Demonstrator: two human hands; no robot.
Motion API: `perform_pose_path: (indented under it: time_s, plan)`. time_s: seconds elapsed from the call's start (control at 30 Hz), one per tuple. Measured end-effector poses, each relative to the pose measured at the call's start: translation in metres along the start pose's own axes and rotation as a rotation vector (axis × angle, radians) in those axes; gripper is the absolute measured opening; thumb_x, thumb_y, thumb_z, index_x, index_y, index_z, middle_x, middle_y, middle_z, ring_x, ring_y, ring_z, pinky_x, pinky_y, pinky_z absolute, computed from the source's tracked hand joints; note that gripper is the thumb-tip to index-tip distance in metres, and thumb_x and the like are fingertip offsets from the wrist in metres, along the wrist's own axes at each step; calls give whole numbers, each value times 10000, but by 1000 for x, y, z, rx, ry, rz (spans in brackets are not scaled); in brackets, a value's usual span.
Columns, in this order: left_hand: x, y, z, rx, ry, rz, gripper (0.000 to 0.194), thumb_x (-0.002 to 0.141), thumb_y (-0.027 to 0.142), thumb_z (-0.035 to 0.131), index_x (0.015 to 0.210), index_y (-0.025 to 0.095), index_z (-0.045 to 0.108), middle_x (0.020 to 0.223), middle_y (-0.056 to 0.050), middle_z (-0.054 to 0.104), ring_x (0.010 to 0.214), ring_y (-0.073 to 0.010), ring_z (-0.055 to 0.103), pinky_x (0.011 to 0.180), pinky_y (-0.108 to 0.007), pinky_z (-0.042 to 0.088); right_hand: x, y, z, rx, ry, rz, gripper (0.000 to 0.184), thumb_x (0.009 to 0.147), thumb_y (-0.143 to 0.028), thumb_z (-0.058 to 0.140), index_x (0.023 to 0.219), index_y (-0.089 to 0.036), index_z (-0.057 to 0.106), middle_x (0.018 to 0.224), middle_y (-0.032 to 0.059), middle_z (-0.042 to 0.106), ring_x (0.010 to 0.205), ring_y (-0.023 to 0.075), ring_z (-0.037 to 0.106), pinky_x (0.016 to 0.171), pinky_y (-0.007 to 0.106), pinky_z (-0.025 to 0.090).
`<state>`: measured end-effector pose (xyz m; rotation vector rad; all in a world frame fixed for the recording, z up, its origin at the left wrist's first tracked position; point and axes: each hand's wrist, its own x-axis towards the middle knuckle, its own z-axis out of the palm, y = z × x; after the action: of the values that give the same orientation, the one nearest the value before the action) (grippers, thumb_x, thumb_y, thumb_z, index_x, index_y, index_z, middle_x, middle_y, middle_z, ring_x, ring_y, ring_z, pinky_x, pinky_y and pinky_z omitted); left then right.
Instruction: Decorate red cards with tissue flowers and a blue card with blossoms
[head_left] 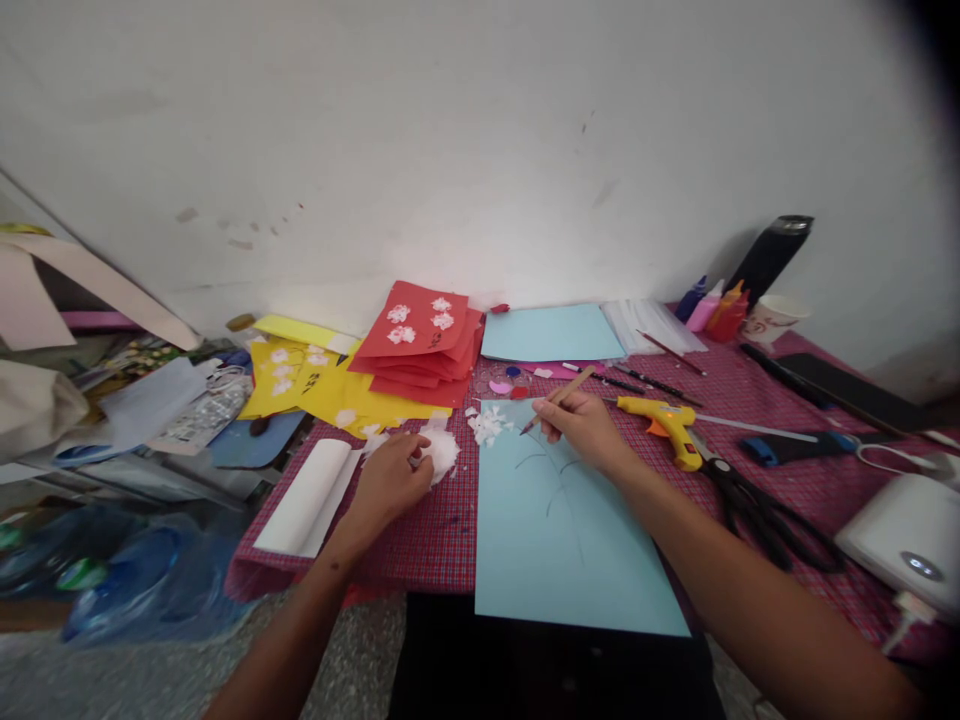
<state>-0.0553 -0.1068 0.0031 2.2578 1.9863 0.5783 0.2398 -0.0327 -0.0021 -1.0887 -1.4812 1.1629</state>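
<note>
My right hand (574, 425) is closed around a paintbrush (570, 388) with a wooden handle. The brush's dark tip is low over the far left part of a light blue sheet (570, 560), which bears thin dark curved lines. Beside the tip, a cluster of white torn bits (489, 426) lies across the sheet's upper left corner. My left hand (397, 472) rests on the cloth with bent fingers and a gap at the thumb, next to a pile of white shreds (442, 455). A white paper roll (307, 495) lies left of it.
Red cards (420, 335) and yellow sheets (360, 395) with white flowers lie behind my left hand. Spare blue sheets (551, 333) are by the wall. To the right are a yellow glue gun (667, 422), scissors (757, 505), paint bottles (724, 310) and a white device (907, 540).
</note>
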Motion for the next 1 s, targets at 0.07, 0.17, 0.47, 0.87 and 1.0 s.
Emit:
perform_pose_path:
  time_s: [0.07, 0.17, 0.47, 0.87, 1.0]
  plan:
    - [2, 2, 1, 29, 2, -2, 178, 856, 280, 508, 888, 186, 655, 843, -51, 675, 797, -200, 600, 724, -317, 419, 0, 1, 0, 5, 3, -3, 358, 807, -496, 679, 663, -172, 626, 575, -5, 584, 490, 119, 516, 484, 252, 397]
    - [4, 3, 3, 64, -11, -9, 183, 864, 288, 503, 784, 189, 634, 813, -53, 673, 767, -194, 593, 685, -305, 392, 1, 3, 0, 14, -5, -18, 362, 812, -500, 676, 662, -175, 625, 573, -4, 585, 491, 119, 515, 482, 250, 395]
    - [3, -2, -7, -196, 55, -68, 214, 861, 284, 501, 748, 203, 664, 753, -16, 675, 734, -174, 600, 671, -275, 401, 0, 4, -1, 5, 1, -7, 376, 800, -515, 686, 647, -176, 630, 564, -3, 589, 487, 118, 515, 475, 247, 394]
    - [17, 45, 5, -1442, -67, -426, 218, 679, 301, 753, 758, 152, 616, 643, 19, 611, 530, -87, 553, 514, -210, 412, 0, 0, 1, 380, -40, 46, 332, 761, -485, 752, 760, -173, 638, 616, -15, 623, 453, 99, 524, 455, 245, 446]
    - [37, 78, 18, -1570, -117, -423, 254, 645, 285, 776, 775, 159, 599, 654, 13, 628, 568, -114, 599, 554, -246, 484, 0, -4, -1, 443, -39, 36, 350, 772, -504, 735, 755, -171, 629, 701, 15, 680, 440, 87, 525, 445, 241, 447]
